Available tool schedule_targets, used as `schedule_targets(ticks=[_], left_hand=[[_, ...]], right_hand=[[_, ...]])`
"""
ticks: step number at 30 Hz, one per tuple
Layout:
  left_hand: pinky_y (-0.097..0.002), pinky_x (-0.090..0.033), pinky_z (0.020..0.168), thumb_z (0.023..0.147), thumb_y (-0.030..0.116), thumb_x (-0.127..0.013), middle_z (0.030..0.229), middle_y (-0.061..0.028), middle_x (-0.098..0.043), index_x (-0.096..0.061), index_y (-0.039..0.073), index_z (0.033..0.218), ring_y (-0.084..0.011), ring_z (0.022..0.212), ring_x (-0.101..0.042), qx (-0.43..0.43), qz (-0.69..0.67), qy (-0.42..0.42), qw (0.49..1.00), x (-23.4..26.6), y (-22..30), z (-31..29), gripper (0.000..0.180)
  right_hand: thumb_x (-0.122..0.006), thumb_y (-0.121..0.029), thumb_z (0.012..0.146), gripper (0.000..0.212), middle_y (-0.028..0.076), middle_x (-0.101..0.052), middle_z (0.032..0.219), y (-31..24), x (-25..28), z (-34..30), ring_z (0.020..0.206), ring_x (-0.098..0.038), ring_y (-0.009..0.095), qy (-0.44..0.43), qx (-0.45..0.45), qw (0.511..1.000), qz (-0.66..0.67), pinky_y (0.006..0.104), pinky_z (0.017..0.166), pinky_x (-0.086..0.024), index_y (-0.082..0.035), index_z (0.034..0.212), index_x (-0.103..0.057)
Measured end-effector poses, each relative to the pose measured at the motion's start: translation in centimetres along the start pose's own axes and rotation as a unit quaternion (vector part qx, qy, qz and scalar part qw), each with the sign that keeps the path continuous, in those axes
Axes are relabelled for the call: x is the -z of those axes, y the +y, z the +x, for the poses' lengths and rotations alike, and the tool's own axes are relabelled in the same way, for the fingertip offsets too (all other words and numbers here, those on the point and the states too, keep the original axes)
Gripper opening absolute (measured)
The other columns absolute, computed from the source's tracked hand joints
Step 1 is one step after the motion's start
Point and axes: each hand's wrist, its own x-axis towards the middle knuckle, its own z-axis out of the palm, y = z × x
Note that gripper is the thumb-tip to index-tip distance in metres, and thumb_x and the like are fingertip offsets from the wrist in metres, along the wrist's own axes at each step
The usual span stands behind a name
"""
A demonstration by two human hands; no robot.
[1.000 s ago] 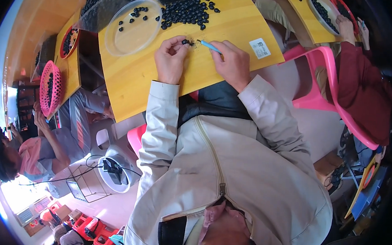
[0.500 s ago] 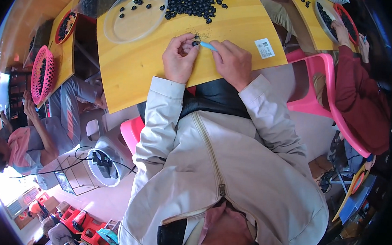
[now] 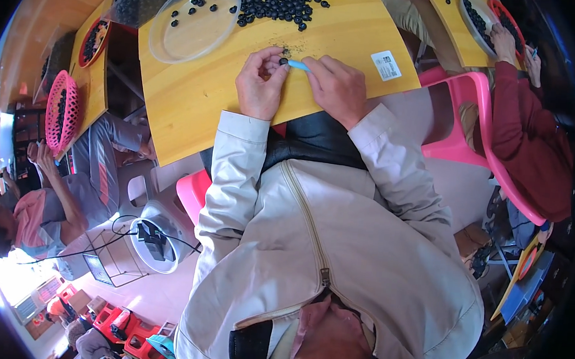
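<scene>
Between the fingertips of my left hand point(image 3: 258, 91) is a small black round piece point(image 3: 283, 61), its exact kind too small to tell. My right hand point(image 3: 337, 92) is closed around a slim light-blue handled tool point(image 3: 299, 65), whose tip meets the piece. Both hands are over the near part of the yellow table point(image 3: 193, 108). Dark crumbs point(image 3: 297, 48) lie just beyond my fingers. Farther off is a heap of similar black pieces point(image 3: 275, 5). To its left, a shallow clear round tray point(image 3: 176, 59) holds several more.
A white printed label point(image 3: 386, 66) lies on the table's right side. Pink chairs point(image 3: 459, 124) stand at the right, where a person in a dark red sleeve point(image 3: 524, 138) works. At the left, another person sits by a pink basket point(image 3: 61, 113). A pale bin point(image 3: 158, 250) stands on the floor.
The table scene has shifted slightly left in view. My hands keep almost the same pose, with the blue tool still against the black piece. Hands of the person at the left have moved slightly.
</scene>
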Motion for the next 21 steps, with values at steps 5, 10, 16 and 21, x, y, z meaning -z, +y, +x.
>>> schedule_targets(ticks=[5,10,16,21], left_hand=[[-0.0225,-0.053,0.086,0.091,-0.009,-0.073,0.105,-0.004,-0.065,-0.062,-0.002,0.123,-0.0094,0.091,-0.061,0.001,-0.032,0.005,0.999,-0.03,0.01,-0.06,0.035],[-0.023,-0.053,0.087,0.09,-0.009,-0.074,0.105,-0.0047,-0.064,-0.058,-0.001,0.119,-0.0112,0.094,-0.063,0.014,-0.013,0.018,1.0,0.01,-0.09,0.0,0.034],[-0.024,-0.054,0.088,0.091,-0.008,-0.073,0.107,-0.0059,-0.065,-0.058,-0.001,0.121,-0.0116,0.096,-0.065,0.007,-0.047,0.018,0.999,0.16,0.25,-0.34,0.034],[-0.0236,-0.053,0.088,0.092,-0.007,-0.073,0.107,-0.0045,-0.066,-0.065,-0.002,0.121,-0.0105,0.095,-0.065,-0.006,-0.039,0.016,0.999,0.24,0.37,-0.26,0.03]], right_hand=[[-0.075,-0.011,0.085,0.019,0.006,-0.061,0.078,-0.16,-0.36,-0.03,0.071,-0.067,0.028,-0.003,-0.002,1.0,-0.004,0.0416,0.058,-0.052,-0.013,0.105,-0.072],[-0.073,-0.012,0.087,0.018,0.006,-0.061,0.078,-0.23,-0.54,-0.12,0.07,-0.067,0.029,-0.007,-0.011,1.0,-0.009,0.042,0.058,-0.053,-0.013,0.104,-0.072],[-0.071,-0.016,0.089,0.015,0.007,-0.064,0.08,0.17,-0.7,0.1,0.072,-0.069,0.03,-0.011,-0.051,0.998,-0.038,0.0431,0.06,-0.054,-0.013,0.104,-0.073],[-0.072,-0.015,0.089,0.016,0.006,-0.064,0.081,-0.07,-0.44,0.23,0.073,-0.069,0.031,-0.025,-0.049,0.998,-0.036,0.0432,0.061,-0.055,-0.013,0.105,-0.074]])
